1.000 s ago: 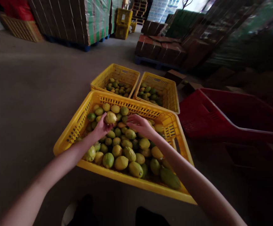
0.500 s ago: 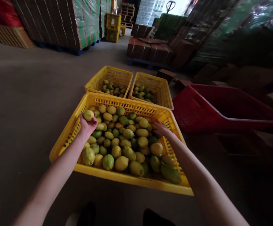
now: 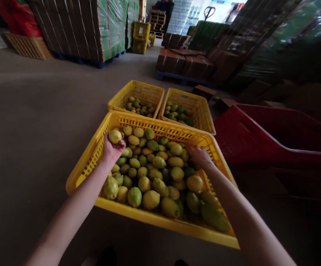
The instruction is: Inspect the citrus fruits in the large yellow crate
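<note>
A yellow crate full of yellow and green lemons stands right in front of me. My left hand is at the crate's left side with its fingers curled around a yellow lemon, held above the others. At the far right inside the crate, my right hand reaches down beside the lemons near the wall. Its fingers are dim and partly hidden, so what they grip, if anything, does not show.
Behind stand two smaller yellow crates, the left one and the right one, each partly filled with lemons. A red bin is on the right. Wrapped pallet stacks and strapped cartons stand further back on the floor.
The whole view has shifted, so the crates appear further right and slightly lower. My left hand keeps its lemon; my right hand stays by the crate's right wall.
</note>
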Action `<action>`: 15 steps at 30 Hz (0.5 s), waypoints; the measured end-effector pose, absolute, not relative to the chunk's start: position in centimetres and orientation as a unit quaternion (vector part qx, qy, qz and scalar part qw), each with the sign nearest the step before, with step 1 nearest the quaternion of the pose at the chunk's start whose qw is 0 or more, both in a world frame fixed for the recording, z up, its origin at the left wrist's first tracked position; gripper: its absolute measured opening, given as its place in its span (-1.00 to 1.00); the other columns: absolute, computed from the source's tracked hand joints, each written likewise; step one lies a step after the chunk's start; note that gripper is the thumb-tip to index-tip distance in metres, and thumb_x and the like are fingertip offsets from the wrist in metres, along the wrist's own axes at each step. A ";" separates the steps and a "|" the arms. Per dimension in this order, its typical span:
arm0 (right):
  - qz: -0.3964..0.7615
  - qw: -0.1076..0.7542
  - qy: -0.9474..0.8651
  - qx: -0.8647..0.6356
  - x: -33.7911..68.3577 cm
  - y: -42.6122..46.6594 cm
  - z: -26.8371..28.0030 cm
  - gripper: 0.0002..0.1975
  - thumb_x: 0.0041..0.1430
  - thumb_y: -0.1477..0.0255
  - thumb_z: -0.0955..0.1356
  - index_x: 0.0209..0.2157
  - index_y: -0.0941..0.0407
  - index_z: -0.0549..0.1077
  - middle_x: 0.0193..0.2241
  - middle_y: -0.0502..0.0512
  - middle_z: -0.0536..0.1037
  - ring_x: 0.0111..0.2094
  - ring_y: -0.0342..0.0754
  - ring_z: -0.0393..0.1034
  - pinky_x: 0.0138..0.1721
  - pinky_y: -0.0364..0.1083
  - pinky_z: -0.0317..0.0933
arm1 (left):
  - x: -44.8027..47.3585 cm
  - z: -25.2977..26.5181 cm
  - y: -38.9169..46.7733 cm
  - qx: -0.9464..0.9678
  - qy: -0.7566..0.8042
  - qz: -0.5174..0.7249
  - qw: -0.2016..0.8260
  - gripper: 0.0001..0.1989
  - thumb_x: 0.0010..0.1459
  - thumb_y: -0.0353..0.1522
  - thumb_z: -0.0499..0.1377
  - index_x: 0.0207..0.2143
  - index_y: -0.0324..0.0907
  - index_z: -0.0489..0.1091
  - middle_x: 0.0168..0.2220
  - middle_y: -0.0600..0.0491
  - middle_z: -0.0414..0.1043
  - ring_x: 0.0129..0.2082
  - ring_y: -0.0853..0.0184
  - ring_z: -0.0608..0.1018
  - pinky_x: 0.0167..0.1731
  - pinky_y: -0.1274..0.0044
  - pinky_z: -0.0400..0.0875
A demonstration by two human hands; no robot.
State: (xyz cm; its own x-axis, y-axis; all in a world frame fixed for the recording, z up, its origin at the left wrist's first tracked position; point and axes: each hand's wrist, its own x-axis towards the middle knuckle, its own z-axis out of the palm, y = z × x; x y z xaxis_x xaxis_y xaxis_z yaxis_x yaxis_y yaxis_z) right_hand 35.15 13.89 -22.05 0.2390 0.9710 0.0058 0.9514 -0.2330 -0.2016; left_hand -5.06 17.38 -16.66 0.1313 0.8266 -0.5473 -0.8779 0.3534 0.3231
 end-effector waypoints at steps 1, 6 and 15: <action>0.046 0.089 -0.618 -0.780 35.2 13.5 -21.3 -0.58 -0.10 0.50 0.48 -0.11 0.14 0.52 -0.05 0.45 0.55 0.00 0.38 0.39 -0.03 0.22 0.26 | -5.0 -16.7 17.4 -0.028 0.334 0.570 0.750 -0.51 0.37 -0.03 -0.12 -0.28 -0.21 0.37 -0.48 0.03 0.48 -0.68 0.49 0.34 -0.70 0.66 0.28; 0.123 0.438 -0.565 -0.688 32.0 10.2 -16.2 -0.52 -0.13 0.29 0.49 -0.09 0.00 0.46 -0.13 0.13 0.54 -0.19 0.12 0.43 -0.21 0.03 0.35 | -4.4 -16.6 17.0 0.083 0.336 0.566 0.748 -0.60 0.37 -0.08 0.00 -0.28 -0.21 0.39 -0.50 0.07 0.47 -0.64 0.46 0.45 -0.63 0.65 0.39; 0.542 0.665 -0.338 -0.387 19.5 7.6 -13.4 -0.32 -0.43 0.55 0.51 -0.11 -0.05 0.48 -0.26 -0.07 0.55 -0.32 -0.09 0.40 -0.37 -0.18 0.31 | 3.4 -14.0 14.7 0.319 0.392 0.474 0.721 -0.77 0.02 -0.45 0.36 -0.26 -0.15 0.42 -0.35 0.08 0.52 -0.37 0.35 0.56 -0.40 0.58 0.45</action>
State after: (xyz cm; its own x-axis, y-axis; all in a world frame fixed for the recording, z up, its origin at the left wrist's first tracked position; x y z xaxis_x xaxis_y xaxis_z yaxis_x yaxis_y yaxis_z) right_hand 19.54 7.60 -13.36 0.1850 0.9823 0.0302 -0.4589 0.1135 -0.8812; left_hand 3.37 14.68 -13.98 0.2418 0.9340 -0.2630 -0.4334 0.3464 0.8320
